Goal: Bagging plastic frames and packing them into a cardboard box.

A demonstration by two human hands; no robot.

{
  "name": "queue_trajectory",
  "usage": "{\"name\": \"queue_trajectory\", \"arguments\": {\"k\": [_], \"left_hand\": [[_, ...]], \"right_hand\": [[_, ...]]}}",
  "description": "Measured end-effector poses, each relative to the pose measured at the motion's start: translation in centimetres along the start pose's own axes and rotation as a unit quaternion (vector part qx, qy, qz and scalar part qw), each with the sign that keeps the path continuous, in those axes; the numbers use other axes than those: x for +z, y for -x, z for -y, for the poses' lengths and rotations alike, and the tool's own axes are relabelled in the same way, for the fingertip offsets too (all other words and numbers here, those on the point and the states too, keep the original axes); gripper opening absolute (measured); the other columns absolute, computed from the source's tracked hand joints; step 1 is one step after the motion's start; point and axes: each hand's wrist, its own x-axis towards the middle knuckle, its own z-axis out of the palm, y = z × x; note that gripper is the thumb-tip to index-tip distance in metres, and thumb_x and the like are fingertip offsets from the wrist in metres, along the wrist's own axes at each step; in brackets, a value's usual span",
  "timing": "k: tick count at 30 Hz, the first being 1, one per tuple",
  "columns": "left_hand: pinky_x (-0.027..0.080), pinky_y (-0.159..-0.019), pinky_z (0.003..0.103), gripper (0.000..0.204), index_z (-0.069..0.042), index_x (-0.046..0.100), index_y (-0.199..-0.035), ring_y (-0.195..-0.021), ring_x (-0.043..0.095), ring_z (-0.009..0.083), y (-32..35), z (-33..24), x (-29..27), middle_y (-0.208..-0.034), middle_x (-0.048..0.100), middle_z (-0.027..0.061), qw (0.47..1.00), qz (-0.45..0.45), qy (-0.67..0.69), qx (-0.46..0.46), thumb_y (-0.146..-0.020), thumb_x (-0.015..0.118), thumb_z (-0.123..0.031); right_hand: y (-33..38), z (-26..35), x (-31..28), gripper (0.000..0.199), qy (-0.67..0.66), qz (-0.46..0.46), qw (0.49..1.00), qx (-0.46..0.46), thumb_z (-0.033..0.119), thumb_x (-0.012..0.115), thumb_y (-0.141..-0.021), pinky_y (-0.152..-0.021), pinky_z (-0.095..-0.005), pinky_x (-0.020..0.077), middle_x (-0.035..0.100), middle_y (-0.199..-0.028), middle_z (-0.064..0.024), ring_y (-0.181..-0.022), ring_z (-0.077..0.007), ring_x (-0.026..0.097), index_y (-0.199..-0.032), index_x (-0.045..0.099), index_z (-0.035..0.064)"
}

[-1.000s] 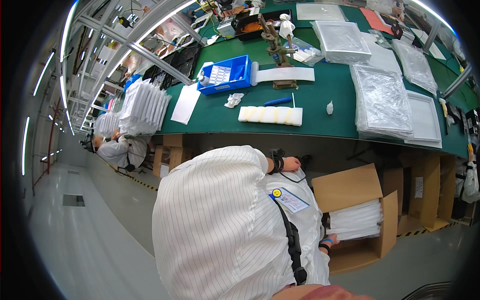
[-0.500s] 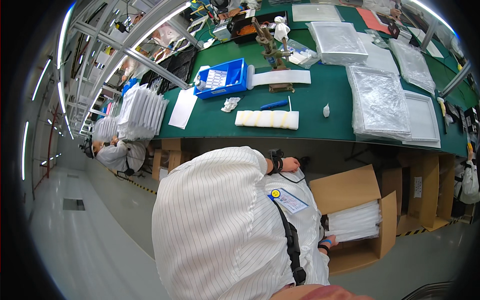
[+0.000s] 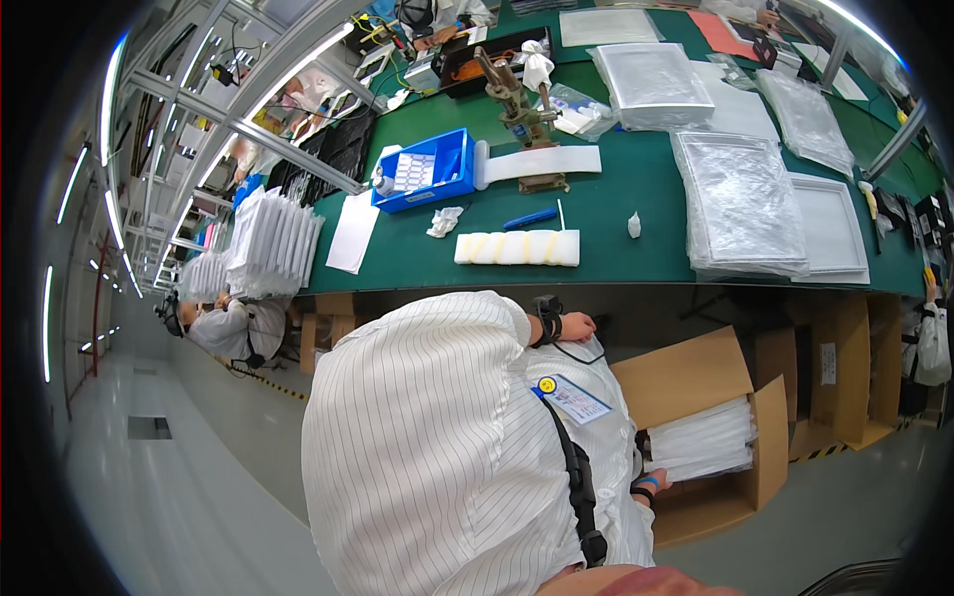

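Observation:
My left hand [image 3: 576, 326], with a black device strapped at its wrist, rests low against my white striped clothing, just in front of the bench edge. Its fingers look curled in, with nothing visible in them. Down at my right, my right hand [image 3: 657, 481] is at the near side of an open cardboard carton [image 3: 680, 375], beside a row of white wrapped packets [image 3: 701, 442]. A blue band and a black strap circle that wrist. The right fingers are partly hidden, so whether they grip a packet does not show.
On the green bench stand a blue bin [image 3: 457, 159], a hand press [image 3: 517, 109], a white foam block [image 3: 517, 248], a blue pen-like tool [image 3: 530, 219] and plastic-wrapped panels [image 3: 740, 204]. More cartons [image 3: 840, 368] sit below, right. A co-worker [image 3: 234, 328] is at far left.
The view has swung slightly, so the bench and its things appear a little further left and tilted. Both my hands keep their places.

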Motion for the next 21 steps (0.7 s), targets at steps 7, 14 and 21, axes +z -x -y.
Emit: {"name": "queue_trajectory", "arguments": {"k": [7,14,21], "left_hand": [[0.054,-0.071,0.029,0.033,0.003,0.063,-0.108,-0.075,0.068,0.0182,-0.7,-1.1,1.0,-0.091,0.069,0.0120,0.999,0.035,0.014,0.002,-0.083,0.053,-0.016],[0.054,-0.072,0.029,0.033,0.002,0.064,-0.108,-0.075,0.068,0.0182,-1.2,-0.8,-0.6,-0.089,0.070,0.0113,1.000,0.009,-0.017,0.005,-0.083,0.052,-0.017],[0.052,-0.071,0.031,0.033,0.002,0.064,-0.098,-0.074,0.066,0.0202,-2.8,-11.7,0.1,-0.085,0.068,0.0127,0.968,-0.063,0.117,0.214,-0.085,0.061,-0.029]], "right_hand": [[-12.8,-7.0,-4.8,0.072,0.059,0.036,0.996,-0.057,0.010,0.050,-0.078,-0.102,-0.0492,0.0397,0.041,-0.136,-0.0295,-0.121,-0.0419,0.045,-0.144,0.021,0.0033],[2.2,1.7,-0.7,0.069,-0.026,-0.030,0.999,-0.001,0.011,0.050,-0.079,-0.100,-0.0500,0.0408,0.042,-0.134,-0.0297,-0.120,-0.0421,0.046,-0.142,0.025,0.0022],[-1.2,-0.8,-0.3,0.069,0.008,-0.041,0.999,0.004,0.012,0.051,-0.079,-0.099,-0.0491,0.0412,0.043,-0.133,-0.0289,-0.119,-0.0421,0.047,-0.143,0.025,0.0029]]}}
